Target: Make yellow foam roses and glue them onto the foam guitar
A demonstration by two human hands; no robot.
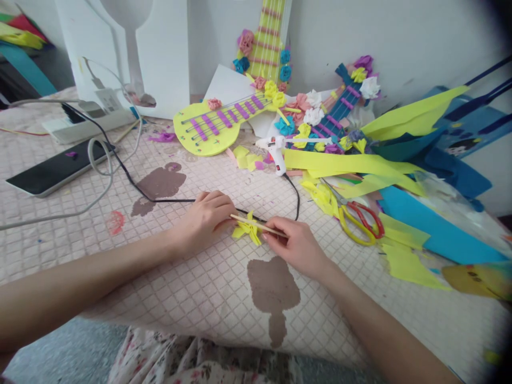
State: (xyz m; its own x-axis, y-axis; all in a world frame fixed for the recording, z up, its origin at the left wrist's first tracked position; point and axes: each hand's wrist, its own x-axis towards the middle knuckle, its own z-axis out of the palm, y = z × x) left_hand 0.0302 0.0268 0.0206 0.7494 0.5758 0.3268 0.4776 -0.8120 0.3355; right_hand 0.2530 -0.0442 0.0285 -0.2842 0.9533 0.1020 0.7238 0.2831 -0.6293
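Note:
Between my two hands a thin wooden stick (256,224) lies across a small yellow crepe paper flower (251,230) on the quilted tabletop. My right hand (298,242) pinches the stick near its right end. My left hand (210,213) rests on the cloth with its fingers curled together. Its fingertips are at the stick's left end and beside a petal; what is inside them is hidden. A black cord (172,200) runs behind both hands to a white hot glue gun (277,152), which stands just beyond them.
Scissors (360,221) with red and yellow handles lie right, among yellow and blue crepe paper strips (440,224). Paper-flower-trimmed toy guitars (208,128) rest at the back. A phone-like black slab (60,168), a power strip (88,122) and a white cable (108,181) occupy the left.

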